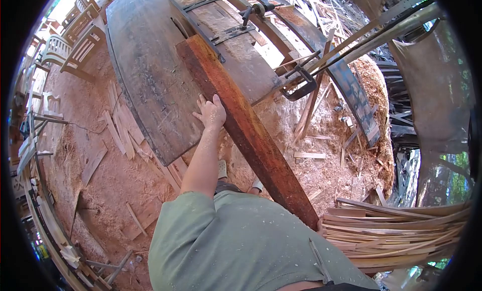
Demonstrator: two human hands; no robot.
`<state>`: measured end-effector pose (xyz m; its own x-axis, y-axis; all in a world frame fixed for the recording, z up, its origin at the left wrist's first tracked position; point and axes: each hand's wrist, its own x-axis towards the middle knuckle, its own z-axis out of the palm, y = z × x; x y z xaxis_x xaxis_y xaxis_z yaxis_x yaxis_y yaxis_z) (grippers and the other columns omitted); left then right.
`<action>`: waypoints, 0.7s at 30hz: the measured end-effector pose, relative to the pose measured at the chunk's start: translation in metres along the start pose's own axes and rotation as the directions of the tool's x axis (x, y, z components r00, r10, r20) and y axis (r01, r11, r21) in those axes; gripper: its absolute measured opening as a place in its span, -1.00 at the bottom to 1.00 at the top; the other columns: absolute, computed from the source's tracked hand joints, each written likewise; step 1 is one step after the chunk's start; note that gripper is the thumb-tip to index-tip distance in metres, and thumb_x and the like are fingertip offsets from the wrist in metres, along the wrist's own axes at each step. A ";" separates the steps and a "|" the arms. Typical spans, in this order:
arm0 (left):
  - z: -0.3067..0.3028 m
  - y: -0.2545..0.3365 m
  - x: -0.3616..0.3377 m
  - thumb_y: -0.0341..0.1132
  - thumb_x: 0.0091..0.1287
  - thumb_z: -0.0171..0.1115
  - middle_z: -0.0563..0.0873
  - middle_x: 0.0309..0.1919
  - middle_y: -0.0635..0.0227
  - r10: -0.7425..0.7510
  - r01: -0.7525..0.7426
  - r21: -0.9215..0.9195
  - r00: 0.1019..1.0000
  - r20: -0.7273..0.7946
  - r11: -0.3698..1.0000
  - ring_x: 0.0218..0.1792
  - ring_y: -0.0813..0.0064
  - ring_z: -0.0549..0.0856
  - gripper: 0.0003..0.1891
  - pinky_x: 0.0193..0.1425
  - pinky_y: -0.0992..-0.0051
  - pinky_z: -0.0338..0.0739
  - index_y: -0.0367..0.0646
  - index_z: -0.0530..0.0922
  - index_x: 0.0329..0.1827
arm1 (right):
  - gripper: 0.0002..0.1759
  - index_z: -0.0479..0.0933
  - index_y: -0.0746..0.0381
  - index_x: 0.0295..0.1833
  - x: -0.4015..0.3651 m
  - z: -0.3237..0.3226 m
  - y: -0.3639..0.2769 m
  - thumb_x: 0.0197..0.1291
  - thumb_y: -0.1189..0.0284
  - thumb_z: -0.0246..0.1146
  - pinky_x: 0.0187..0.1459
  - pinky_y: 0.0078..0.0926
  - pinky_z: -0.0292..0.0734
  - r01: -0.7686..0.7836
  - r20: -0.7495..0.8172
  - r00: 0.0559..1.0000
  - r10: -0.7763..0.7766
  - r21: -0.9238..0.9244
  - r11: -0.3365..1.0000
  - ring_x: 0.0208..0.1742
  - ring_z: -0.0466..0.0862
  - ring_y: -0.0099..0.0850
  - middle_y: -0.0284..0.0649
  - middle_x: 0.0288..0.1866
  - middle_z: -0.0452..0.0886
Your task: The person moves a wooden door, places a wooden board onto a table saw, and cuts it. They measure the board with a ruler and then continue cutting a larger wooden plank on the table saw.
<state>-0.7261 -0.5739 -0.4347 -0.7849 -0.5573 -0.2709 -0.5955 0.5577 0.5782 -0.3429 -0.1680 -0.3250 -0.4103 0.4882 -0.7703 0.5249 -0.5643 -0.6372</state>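
A long, thick reddish-brown beam (pixel 251 135) runs slantwise from a wooden work table (pixel 145 65) down to my right side. Its far end rests on the table, beside a dark straight rail (pixel 193 25). Against the left side of the beam, near its middle, lies my left hand (pixel 212 113), with its fingers spread and sawdust on the skin. At the near end of the beam only a small part of my right hand (pixel 320 228) shows; its fingers are mostly hidden behind the wood.
A black clamp (pixel 301 85) sits at the table's right edge. Stacked thin wood strips (pixel 396 236) lie at the lower right. Plastic chairs (pixel 83 47) stand at the upper left. Sawdust and offcuts (pixel 118 133) cover the ground.
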 end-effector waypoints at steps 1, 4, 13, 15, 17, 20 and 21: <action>-0.001 0.000 0.001 0.07 0.60 -0.34 0.07 0.63 0.11 -0.005 0.005 -0.002 1.000 0.000 1.000 0.64 0.13 0.02 -0.26 0.61 -0.20 -0.24 -0.59 0.49 0.23 | -0.28 0.32 0.17 0.49 0.001 0.002 0.000 0.46 -0.12 -0.06 0.35 0.08 0.44 -0.004 -0.003 1.000 0.004 0.004 1.000 0.37 0.52 -0.01 -0.06 0.39 0.51; 0.000 0.000 0.009 0.06 0.59 -0.32 0.07 0.63 0.09 -0.008 0.008 -0.007 1.000 0.002 1.000 0.64 0.12 0.02 -0.27 0.61 -0.20 -0.22 -0.59 0.50 0.22 | -0.28 0.32 0.17 0.49 0.003 0.011 0.000 0.47 -0.11 -0.06 0.35 0.08 0.44 -0.007 -0.003 1.000 0.007 0.005 1.000 0.37 0.52 -0.01 -0.06 0.39 0.51; -0.011 0.007 0.020 0.08 0.60 -0.34 0.03 0.64 0.05 -0.020 0.020 0.003 1.000 0.021 1.000 0.64 0.10 -0.01 -0.24 0.61 -0.18 -0.23 -0.62 0.45 0.27 | -0.29 0.33 0.18 0.48 0.007 0.033 0.002 0.47 -0.11 -0.06 0.35 0.07 0.45 -0.018 -0.004 1.000 0.018 0.009 1.000 0.36 0.52 -0.02 -0.06 0.39 0.52; -0.008 0.004 0.025 0.08 0.60 -0.35 0.03 0.64 0.06 -0.021 0.021 0.005 1.000 0.017 1.000 0.64 0.10 -0.01 -0.24 0.61 -0.18 -0.23 -0.62 0.45 0.26 | -0.29 0.33 0.18 0.48 0.008 0.038 0.003 0.47 -0.11 -0.06 0.35 0.07 0.45 -0.019 -0.005 1.000 0.019 0.011 1.000 0.36 0.53 -0.02 -0.06 0.39 0.52; -0.007 0.003 0.028 0.08 0.60 -0.35 0.03 0.64 0.06 -0.022 0.022 0.006 1.000 0.012 1.000 0.64 0.10 0.00 -0.24 0.61 -0.18 -0.22 -0.61 0.45 0.26 | -0.29 0.33 0.18 0.48 0.009 0.041 0.003 0.47 -0.11 -0.06 0.35 0.06 0.45 -0.021 -0.004 1.000 0.021 0.014 1.000 0.36 0.53 -0.02 -0.06 0.39 0.52; -0.008 0.007 0.032 0.08 0.61 -0.37 0.04 0.64 0.06 -0.025 0.025 0.013 1.000 0.009 1.000 0.64 0.10 0.00 -0.24 0.61 -0.18 -0.20 -0.61 0.46 0.25 | -0.29 0.33 0.19 0.48 0.009 0.047 0.002 0.47 -0.10 -0.06 0.35 0.06 0.45 -0.017 -0.005 1.000 0.017 0.016 1.000 0.35 0.53 -0.02 -0.06 0.38 0.52; -0.009 0.008 0.033 0.07 0.61 -0.37 0.04 0.64 0.07 -0.035 0.035 0.008 0.999 0.007 0.999 0.64 0.12 -0.01 -0.25 0.62 -0.17 -0.20 -0.59 0.49 0.23 | -0.29 0.33 0.19 0.48 0.009 0.048 0.002 0.47 -0.10 -0.06 0.35 0.06 0.45 -0.016 -0.005 1.000 0.016 0.016 1.000 0.35 0.53 -0.02 -0.06 0.38 0.52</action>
<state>-0.7551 -0.5935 -0.4323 -0.7644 -0.5726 -0.2963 -0.6244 0.5428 0.5617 -0.3813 -0.1971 -0.3346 -0.3985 0.4823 -0.7801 0.5196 -0.5822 -0.6254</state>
